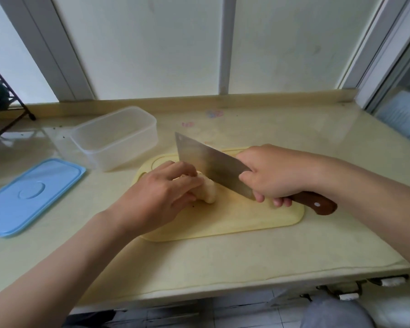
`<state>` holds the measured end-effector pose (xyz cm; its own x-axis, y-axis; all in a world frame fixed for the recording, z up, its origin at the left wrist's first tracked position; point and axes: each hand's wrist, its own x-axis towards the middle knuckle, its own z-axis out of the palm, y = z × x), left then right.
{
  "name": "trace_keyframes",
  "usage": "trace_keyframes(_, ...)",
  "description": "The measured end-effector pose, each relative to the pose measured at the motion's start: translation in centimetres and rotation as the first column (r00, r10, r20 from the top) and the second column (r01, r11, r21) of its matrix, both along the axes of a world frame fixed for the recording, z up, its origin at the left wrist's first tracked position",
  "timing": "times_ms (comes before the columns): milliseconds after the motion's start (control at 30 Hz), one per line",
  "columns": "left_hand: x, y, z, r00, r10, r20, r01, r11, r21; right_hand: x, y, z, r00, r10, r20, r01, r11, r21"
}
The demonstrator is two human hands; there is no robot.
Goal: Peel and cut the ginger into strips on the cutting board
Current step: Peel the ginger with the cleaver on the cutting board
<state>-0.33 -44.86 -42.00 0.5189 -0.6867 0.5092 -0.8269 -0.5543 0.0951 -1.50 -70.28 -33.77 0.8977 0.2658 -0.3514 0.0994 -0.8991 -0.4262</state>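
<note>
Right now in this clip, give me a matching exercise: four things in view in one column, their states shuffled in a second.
1. ginger
2. cleaver
3. blue lid
4. clear container

A. gripped by the right hand
B. standing open, lid off
C. lying flat on the counter
D. held on the cutting board by the left hand

Pairs: 1-D, 2-A, 3-C, 4-B
</note>
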Motion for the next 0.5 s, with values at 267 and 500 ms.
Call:
trace_keyframes(267,0.0,-0.3,0.0,0.997,-0.018,-0.076,0.015,0.999,-0.037,-0.2,-3.2,0.0,0.995,-0.086,-0.046,0.094,0.97,0.226)
trace_keyframes(500,0.1,-0.3,-0.4,0.988,0.022,-0.155,-0.024,1.0,-0.009,0.0,-4.5,0.5,0.98,-0.184,-0.08,0.2,0.92,0.337)
